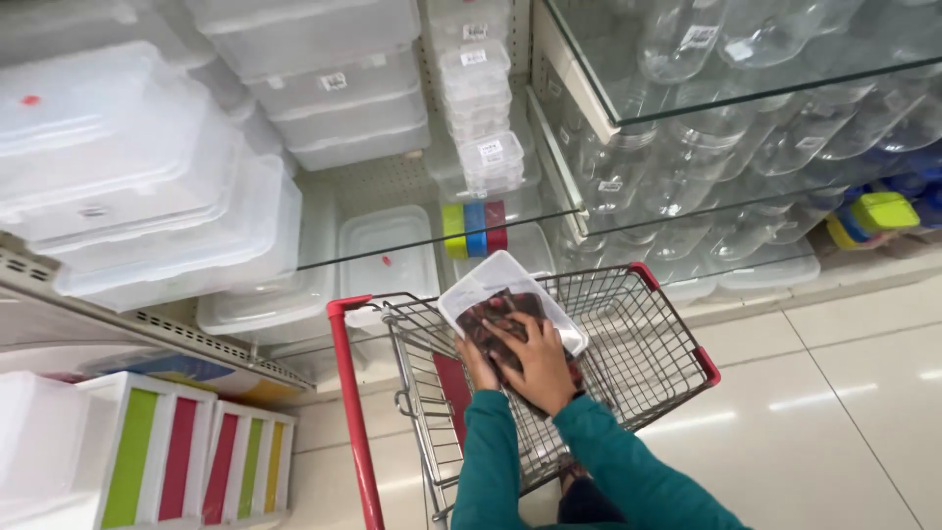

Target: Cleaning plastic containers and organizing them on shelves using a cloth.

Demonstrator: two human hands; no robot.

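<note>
- Clear plastic container [510, 299] w/ a dark patterned item inside sits tilted at the top of the wire shopping cart [628, 344], near the cart's back-left corner, one end poking above the rim.
- Your right hand [535, 358] lies flat on top of the container, fingers spread & pressing down on the dark part – palm down, not curled around anything.
- Your left hand [478, 365] is mostly hidden under/behind the right; it touches the container's near-left edge, but can't tell how far it's opened or whether it grips.
- Both arms in teal sleeves [589, 461], coming up from bottom of view.
- Cart has red trim on corners & a red handle bar [351, 412] on its left side; it's parked on pale floor tiles [834, 393].
- Just beyond the cart: glass shelves [687, 108] w/ clear jars on the right, stacked translucent lidded boxes [147, 186] on the left.
- Small stack of yellow, blue & red lids [475, 229] stands behind the container on the shelf.
- Lower left: white bins w/ green, red & yellow stripes [186, 456].
</note>
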